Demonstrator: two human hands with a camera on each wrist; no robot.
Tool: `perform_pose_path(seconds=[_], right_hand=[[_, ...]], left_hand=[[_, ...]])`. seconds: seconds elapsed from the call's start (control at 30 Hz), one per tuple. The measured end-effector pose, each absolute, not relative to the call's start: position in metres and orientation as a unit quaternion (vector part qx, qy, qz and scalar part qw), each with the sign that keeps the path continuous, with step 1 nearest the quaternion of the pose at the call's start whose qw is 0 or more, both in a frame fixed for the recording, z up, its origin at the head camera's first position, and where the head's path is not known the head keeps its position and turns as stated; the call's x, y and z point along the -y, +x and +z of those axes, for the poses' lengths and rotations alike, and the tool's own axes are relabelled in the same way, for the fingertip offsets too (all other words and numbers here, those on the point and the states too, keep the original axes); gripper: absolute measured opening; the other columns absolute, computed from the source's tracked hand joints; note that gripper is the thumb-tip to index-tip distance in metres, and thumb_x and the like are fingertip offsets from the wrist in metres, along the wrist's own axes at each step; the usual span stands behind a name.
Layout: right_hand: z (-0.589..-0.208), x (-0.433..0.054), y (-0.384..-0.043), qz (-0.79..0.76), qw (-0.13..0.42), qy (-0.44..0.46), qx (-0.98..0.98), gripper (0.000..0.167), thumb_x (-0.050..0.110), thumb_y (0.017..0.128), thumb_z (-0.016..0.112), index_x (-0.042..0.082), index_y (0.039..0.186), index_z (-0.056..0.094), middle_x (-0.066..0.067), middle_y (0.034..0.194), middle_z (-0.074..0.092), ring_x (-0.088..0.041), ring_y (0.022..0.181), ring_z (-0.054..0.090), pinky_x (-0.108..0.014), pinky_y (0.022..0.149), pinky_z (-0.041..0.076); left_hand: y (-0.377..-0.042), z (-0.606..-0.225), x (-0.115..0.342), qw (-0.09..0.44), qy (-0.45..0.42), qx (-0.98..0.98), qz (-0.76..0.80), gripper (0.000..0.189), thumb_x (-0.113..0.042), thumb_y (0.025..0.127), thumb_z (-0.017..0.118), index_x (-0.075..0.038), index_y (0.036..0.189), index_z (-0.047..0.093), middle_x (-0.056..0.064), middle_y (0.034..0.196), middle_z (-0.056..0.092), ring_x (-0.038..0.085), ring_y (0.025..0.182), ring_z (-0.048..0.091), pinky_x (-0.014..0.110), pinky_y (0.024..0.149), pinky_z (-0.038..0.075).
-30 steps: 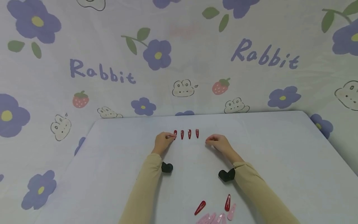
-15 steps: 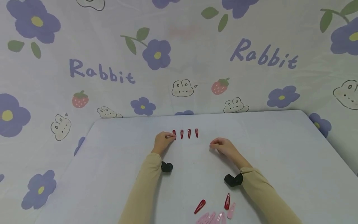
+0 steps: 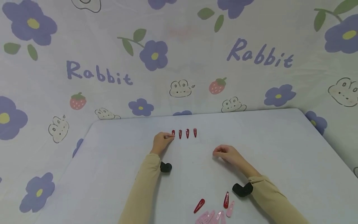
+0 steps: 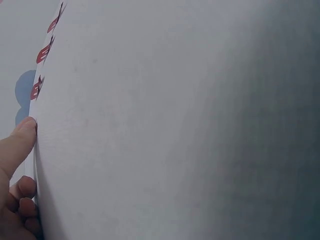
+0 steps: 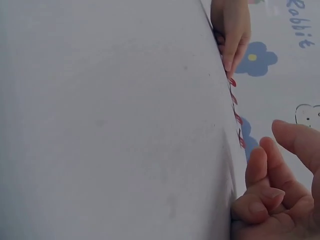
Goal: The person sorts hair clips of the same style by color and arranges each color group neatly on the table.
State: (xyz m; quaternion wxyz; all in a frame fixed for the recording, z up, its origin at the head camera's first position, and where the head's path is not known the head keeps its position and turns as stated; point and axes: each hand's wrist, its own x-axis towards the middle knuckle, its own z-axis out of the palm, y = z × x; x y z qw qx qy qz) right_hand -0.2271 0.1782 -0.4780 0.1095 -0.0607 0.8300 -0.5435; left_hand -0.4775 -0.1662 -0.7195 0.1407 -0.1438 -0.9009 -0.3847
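Several red snap hair clips stand in a row at the back of the table in the head view. At the row's left end, my left hand [image 3: 162, 141] pinches the lower end of the leftmost red hair clip [image 3: 173, 132]. Its thumb [image 4: 22, 140] hides that clip in the left wrist view, where the other red clips [image 4: 44, 53] show beyond it. To the right of the row and nearer me, my right hand [image 3: 227, 153] hovers with fingers loosely curled and nothing held. The right wrist view shows its thumb [image 5: 297, 140] apart from the fingers.
Two loose red hair clips [image 3: 226, 200] lie near the front edge of the white table [image 3: 112, 174]. Beside them is a bunch of pink hair clips [image 3: 205, 217]. A patterned cloth [image 3: 195, 68] hangs behind the table. Black wrist cameras [image 3: 242, 189] sit on both sleeves.
My right hand has drawn back toward me and to the right, away from the row. My left hand stays at the leftmost clip, which has shifted slightly.
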Motion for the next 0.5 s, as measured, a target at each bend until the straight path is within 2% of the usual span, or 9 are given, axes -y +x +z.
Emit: perform_pose_path(seconds=[0.07, 0.13, 0.2, 0.37, 0.5], right_hand=[[-0.48, -0.183, -0.222, -0.53, 0.12, -0.088, -0.835, 0.018, 0.02, 0.083, 0.064, 0.002, 0.089, 0.062, -0.002, 0.074, 0.053, -0.016, 0.066, 0.043, -0.028, 0.057, 0.036], [-0.482, -0.188, -0.216, -0.513, 0.129, -0.126, -0.839, 0.016, 0.018, 0.082, 0.065, 0.003, 0.087, 0.062, -0.001, 0.074, 0.055, -0.015, 0.068, 0.044, -0.028, 0.059, 0.037], [-0.484, -0.191, -0.209, -0.501, 0.135, -0.166, -0.838, 0.014, 0.016, 0.08, 0.067, 0.003, 0.085, 0.062, -0.001, 0.074, 0.055, -0.014, 0.068, 0.045, -0.027, 0.06, 0.038], [-0.484, -0.191, -0.19, -0.483, 0.125, -0.231, -0.835, 0.014, 0.015, 0.078, 0.07, 0.006, 0.083, 0.062, 0.002, 0.074, 0.054, -0.009, 0.065, 0.042, -0.023, 0.058, 0.036], [-0.483, -0.19, -0.177, -0.473, 0.111, -0.226, -0.844, 0.016, 0.019, 0.077, 0.071, 0.009, 0.083, 0.061, 0.004, 0.073, 0.052, -0.007, 0.058, 0.036, -0.023, 0.053, 0.032]], left_hand=[[-0.495, -0.748, 0.172, 0.14, -0.146, 0.898, -0.39, 0.023, -0.059, 0.067, 0.066, -0.042, 0.083, 0.069, -0.012, 0.077, 0.057, 0.012, 0.067, 0.046, 0.033, 0.061, 0.035], [-0.491, -0.745, 0.169, 0.147, -0.149, 0.9, -0.382, 0.023, -0.062, 0.068, 0.063, -0.044, 0.082, 0.068, -0.012, 0.074, 0.055, 0.012, 0.065, 0.045, 0.031, 0.059, 0.033], [-0.465, -0.71, 0.161, 0.143, -0.145, 0.902, -0.38, 0.022, -0.061, 0.069, 0.063, -0.044, 0.08, 0.068, -0.012, 0.071, 0.053, 0.011, 0.063, 0.043, 0.03, 0.058, 0.033], [-0.398, -0.616, 0.141, 0.111, -0.125, 0.909, -0.382, 0.016, -0.036, 0.075, 0.071, -0.022, 0.083, 0.074, 0.001, 0.073, 0.055, 0.018, 0.065, 0.046, 0.032, 0.061, 0.036], [-0.376, -0.581, 0.138, 0.103, -0.134, 0.901, -0.401, 0.019, -0.035, 0.076, 0.07, -0.018, 0.084, 0.074, 0.002, 0.072, 0.055, 0.018, 0.065, 0.045, 0.032, 0.061, 0.036]])
